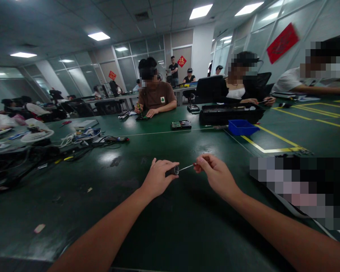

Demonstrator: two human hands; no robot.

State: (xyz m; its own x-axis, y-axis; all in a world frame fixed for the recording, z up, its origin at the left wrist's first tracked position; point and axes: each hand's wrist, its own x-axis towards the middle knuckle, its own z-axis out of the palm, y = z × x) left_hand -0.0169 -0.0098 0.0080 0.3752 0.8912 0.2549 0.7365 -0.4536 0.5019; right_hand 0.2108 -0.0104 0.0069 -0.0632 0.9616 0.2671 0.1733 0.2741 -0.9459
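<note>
Over the green table, my left hand grips a small dark cylindrical part between thumb and fingers, its round open end turned to the right. My right hand pinches the reddish handle of a thin screwdriver. The metal shaft points left, and its tip reaches the open end of the cylindrical part; whether it goes inside I cannot tell. My fingers hide most of the handle and the back of the cylinder.
Ahead lie a hard drive, a blue bin and a long black tray. Cables and a soldering-iron-like tool lie to the left. A pixelated dark object is at right. Co-workers sit across the table.
</note>
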